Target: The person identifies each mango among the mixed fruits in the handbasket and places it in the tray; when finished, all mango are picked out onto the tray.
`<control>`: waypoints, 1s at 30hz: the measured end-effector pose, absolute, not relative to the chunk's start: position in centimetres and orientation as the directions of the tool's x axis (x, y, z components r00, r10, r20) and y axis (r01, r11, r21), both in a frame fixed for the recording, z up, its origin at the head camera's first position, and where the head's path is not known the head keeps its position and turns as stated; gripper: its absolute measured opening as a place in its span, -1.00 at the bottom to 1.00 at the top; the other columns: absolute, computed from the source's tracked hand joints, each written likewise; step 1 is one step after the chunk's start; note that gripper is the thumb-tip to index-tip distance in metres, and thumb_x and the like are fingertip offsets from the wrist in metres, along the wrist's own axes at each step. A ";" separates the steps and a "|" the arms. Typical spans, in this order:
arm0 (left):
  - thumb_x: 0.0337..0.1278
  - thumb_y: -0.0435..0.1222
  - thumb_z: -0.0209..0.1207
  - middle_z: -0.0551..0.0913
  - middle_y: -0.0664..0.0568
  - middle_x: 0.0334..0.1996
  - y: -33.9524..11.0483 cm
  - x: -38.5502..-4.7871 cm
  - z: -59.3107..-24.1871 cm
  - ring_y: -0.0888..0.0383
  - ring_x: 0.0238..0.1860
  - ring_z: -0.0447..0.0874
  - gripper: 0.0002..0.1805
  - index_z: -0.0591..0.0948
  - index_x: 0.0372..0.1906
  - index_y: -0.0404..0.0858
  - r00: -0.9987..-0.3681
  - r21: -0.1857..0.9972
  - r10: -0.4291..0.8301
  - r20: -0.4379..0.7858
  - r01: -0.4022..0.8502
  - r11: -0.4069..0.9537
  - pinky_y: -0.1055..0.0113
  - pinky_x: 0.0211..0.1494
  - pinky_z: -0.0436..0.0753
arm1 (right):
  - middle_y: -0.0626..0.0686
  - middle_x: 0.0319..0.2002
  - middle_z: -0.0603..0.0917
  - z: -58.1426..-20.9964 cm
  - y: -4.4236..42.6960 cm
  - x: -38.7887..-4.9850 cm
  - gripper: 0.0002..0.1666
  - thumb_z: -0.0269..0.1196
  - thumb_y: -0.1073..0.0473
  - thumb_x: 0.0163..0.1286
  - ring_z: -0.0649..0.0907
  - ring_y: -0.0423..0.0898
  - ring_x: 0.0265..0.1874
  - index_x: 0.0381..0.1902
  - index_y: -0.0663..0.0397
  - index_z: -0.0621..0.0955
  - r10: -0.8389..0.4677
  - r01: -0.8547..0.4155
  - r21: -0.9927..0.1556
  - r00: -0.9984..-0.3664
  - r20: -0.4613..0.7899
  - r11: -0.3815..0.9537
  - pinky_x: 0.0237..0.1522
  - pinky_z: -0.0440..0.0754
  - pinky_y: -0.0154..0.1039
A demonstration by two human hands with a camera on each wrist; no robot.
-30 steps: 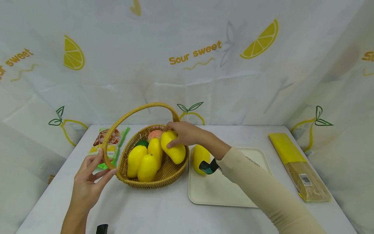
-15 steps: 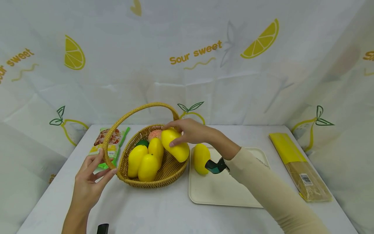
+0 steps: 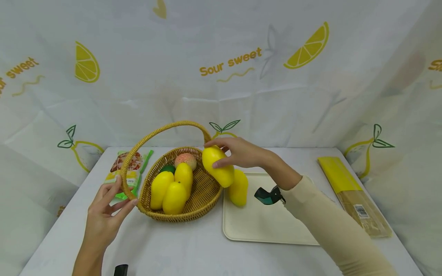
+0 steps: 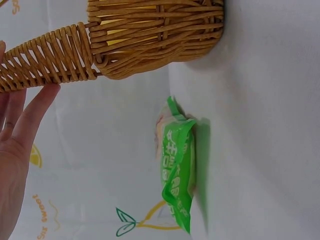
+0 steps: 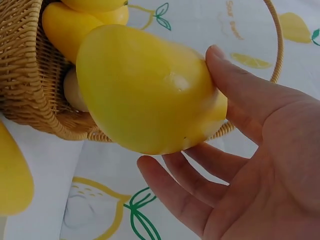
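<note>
My right hand [image 3: 243,152] grips a yellow mango [image 3: 217,165] between thumb and fingers, over the right rim of the wicker basket [image 3: 198,214]. In the right wrist view the held mango [image 5: 150,90] fills the middle, the thumb on one side and the fingers on the other. My left hand [image 3: 107,214] pinches the lower left of the basket's arched handle [image 3: 138,143]; the left wrist view shows fingers around the woven handle [image 4: 47,57]. Inside the basket lie several yellow mangoes [image 3: 174,197], a pinkish peach-like fruit [image 3: 185,161] and a partly hidden green fruit [image 3: 168,169].
A cream tray [image 3: 266,226] lies right of the basket, with another mango [image 3: 238,189] at its left end, partly covered by the held one. Farther right is a yellow-topped pack of noodle-like strands [image 3: 353,197]. A green-edged food packet [image 3: 132,168] lies behind the left hand.
My right hand has lifted the mango up and to the right, from inside the basket to above its right rim. More of the pinkish fruit shows. The left hand stays on the handle.
</note>
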State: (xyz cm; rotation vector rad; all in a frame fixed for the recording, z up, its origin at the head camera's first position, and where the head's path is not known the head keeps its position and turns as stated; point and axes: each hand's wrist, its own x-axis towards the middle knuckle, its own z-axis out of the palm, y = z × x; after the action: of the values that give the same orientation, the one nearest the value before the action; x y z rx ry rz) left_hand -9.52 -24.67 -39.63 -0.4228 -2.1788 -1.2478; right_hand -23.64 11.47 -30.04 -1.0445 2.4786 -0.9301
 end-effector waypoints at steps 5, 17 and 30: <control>-0.27 -0.86 0.33 0.44 0.35 0.01 -24.7 -9.5 -39.6 0.46 0.05 0.54 0.01 0.33 0.47 -0.40 -0.783 0.679 -0.018 0.622 0.528 0.509 0.67 -0.02 0.71 | -0.05 0.42 0.51 -29.9 12.8 -23.4 -0.31 0.38 0.02 0.40 0.63 0.08 0.25 0.45 -0.14 0.46 -0.678 -0.489 -0.674 -0.735 -0.023 0.554 0.34 0.67 0.02; -0.29 -0.87 0.32 0.46 0.31 0.01 -24.5 -9.4 -39.7 0.43 0.05 0.54 0.02 0.35 0.46 -0.38 -0.790 0.698 -0.047 0.611 0.510 0.504 0.71 -0.02 0.70 | 0.01 0.43 0.48 -29.4 15.7 -22.9 -0.25 0.37 -0.02 0.41 0.65 0.14 0.19 0.51 -0.26 0.38 -0.604 -0.383 -0.733 -0.796 -0.048 0.563 -0.14 0.82 -0.19; -0.30 -0.89 0.30 0.47 0.27 0.03 -24.6 -9.4 -39.7 0.40 0.06 0.55 0.02 0.34 0.46 -0.42 -0.773 0.691 -0.025 0.634 0.551 0.468 0.70 0.00 0.70 | 0.08 0.30 0.60 -30.3 18.6 -23.1 -0.28 0.35 0.04 0.43 0.70 0.05 0.03 0.50 -0.19 0.42 -0.567 -0.324 -0.767 -0.821 -0.062 0.553 -0.18 0.83 -0.21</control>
State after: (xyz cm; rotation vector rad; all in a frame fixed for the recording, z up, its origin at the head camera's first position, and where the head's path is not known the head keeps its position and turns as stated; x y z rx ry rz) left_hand -9.43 -24.62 -39.67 -0.4346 -2.1415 -1.3018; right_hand -23.06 18.58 -30.26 -0.7366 2.4891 -1.1385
